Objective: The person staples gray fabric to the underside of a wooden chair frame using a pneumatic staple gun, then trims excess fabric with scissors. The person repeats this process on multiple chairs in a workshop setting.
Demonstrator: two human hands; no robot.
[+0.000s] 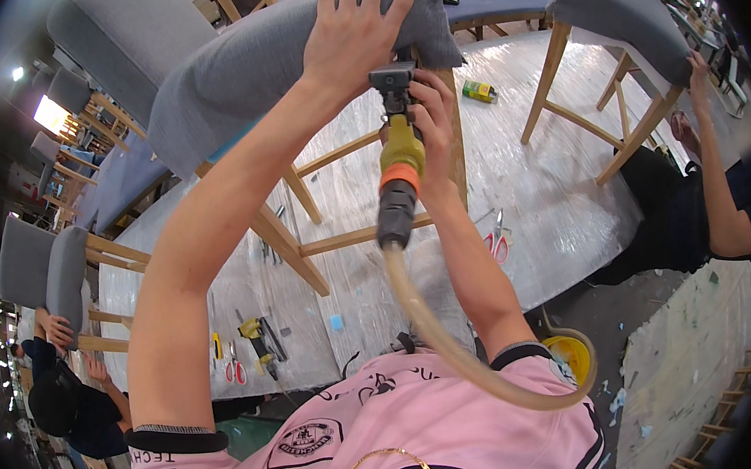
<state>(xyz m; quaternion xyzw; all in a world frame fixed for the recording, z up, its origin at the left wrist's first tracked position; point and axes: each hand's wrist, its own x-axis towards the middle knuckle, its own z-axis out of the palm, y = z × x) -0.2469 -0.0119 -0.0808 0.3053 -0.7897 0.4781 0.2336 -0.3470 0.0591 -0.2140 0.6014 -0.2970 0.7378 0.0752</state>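
A grey upholstered chair (229, 74) with pale wooden legs stands tilted before me. My left hand (354, 41) lies on its grey fabric, fingers spread. Just beside it, my right hand (435, 119) is wrapped round a pneumatic staple gun (403, 148) with a yellow-green body and an orange ring. The gun's black head is close to the fabric's edge by a wooden leg; whether it touches is hidden. From its black lower end a clear tan air hose (437, 343) curves down to the right across my forearm and shirt.
Plastic film covers the worktable (555, 223). On it lie red-handled scissors (498, 238), more scissors (235, 368), another staple gun (255, 336) and a green-yellow box (480, 91). Co-workers handle a grey stool (625, 33) at right and a chair (66, 274) at left.
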